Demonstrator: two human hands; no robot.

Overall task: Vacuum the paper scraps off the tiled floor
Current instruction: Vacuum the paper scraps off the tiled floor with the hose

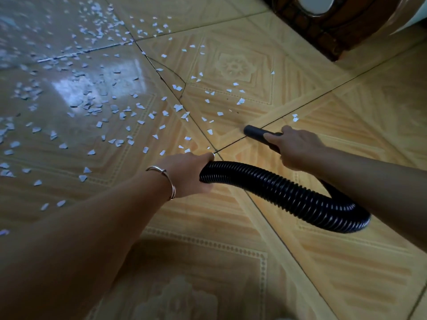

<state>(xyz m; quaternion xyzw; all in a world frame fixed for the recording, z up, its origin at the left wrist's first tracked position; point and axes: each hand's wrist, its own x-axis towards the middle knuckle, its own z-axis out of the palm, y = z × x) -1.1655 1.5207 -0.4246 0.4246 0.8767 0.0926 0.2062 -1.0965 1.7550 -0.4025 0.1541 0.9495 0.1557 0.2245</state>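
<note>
Fingers [273,137] of left hand [184,174] and right hand [298,146] round 1 hose [288,192], scraps [178,108] uncountable

Home interior, likely a living rm — glossy patterned beige floor tiles [233,65], carved dark-wood furniture [323,26] at top rt.

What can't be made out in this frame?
Head view only.
Vacuum body: outside the frame; the hose vanishes beneath the left hand.
Mouth of the nozzle: faces away; floor contact unclear.
Left fingers: hidden under the hose.
Far paper scraps, top left: blurred by glare.
Dark wooden furniture: cut off by the top edge.
</note>
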